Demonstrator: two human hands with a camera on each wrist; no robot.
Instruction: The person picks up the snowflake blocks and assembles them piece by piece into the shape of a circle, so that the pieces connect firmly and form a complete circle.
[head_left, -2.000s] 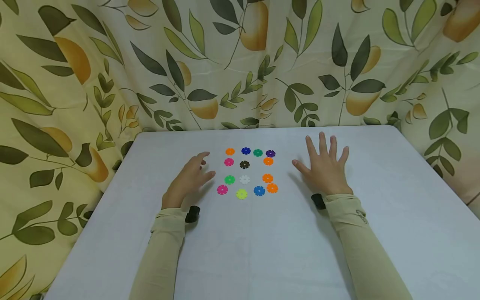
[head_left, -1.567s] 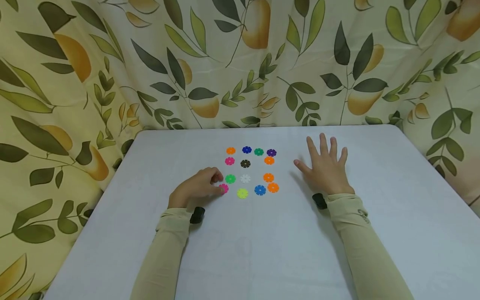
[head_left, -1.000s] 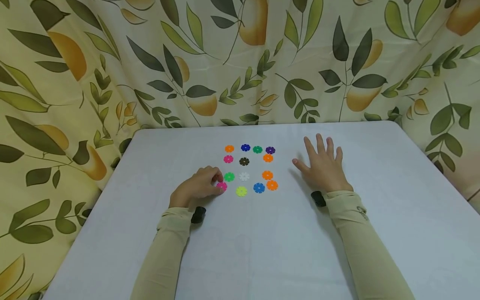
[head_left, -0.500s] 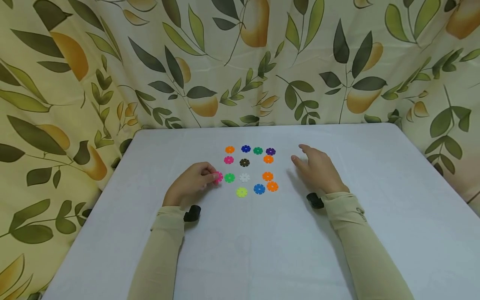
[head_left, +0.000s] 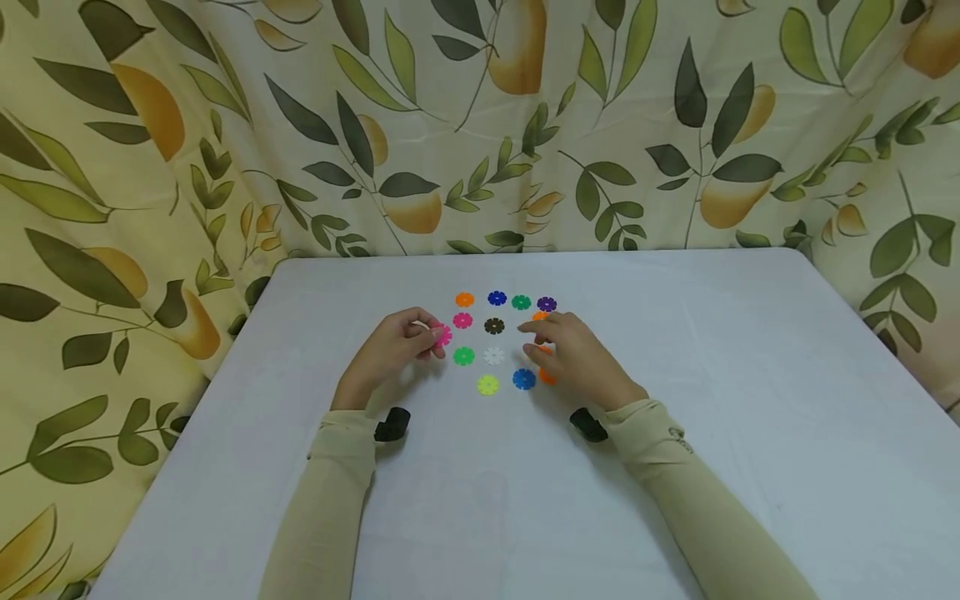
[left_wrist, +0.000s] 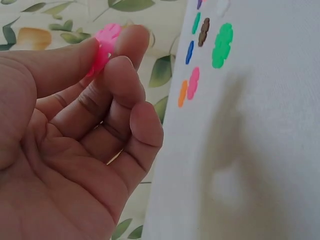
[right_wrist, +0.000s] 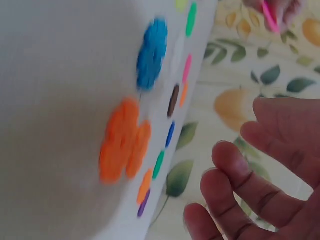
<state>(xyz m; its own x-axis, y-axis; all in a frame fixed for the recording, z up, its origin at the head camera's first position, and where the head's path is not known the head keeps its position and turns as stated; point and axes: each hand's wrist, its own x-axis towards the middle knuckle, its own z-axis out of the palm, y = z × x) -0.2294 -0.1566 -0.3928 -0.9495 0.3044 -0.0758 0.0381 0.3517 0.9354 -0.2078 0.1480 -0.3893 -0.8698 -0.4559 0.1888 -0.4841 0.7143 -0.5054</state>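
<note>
A pink notched plastic disc (head_left: 446, 336) is pinched between the thumb and forefinger of my left hand (head_left: 386, 350), raised off the table. The left wrist view shows the same pink disc (left_wrist: 106, 42) held at the fingertips, other fingers curled below. My right hand (head_left: 581, 358) hovers with loosely bent fingers over the right side of the disc group, holding nothing. Beneath it, orange discs (right_wrist: 119, 142) lie partly covered in the head view, with a blue disc (head_left: 524, 379) by the thumb. A white disc (head_left: 493, 356) and a green disc (head_left: 464, 357) lie between the hands.
More flat discs lie farther back on the white table (head_left: 480, 500), among them a dark brown disc (head_left: 494, 326) and a purple disc (head_left: 547, 304). A yellow disc (head_left: 488, 385) lies nearest the body. A leaf-patterned curtain (head_left: 420, 125) hangs behind the table.
My left hand took hold of the pink disc at the front left, lifted it and moved it away from the body. My right hand, first spread at the right, moved left over the orange discs.
</note>
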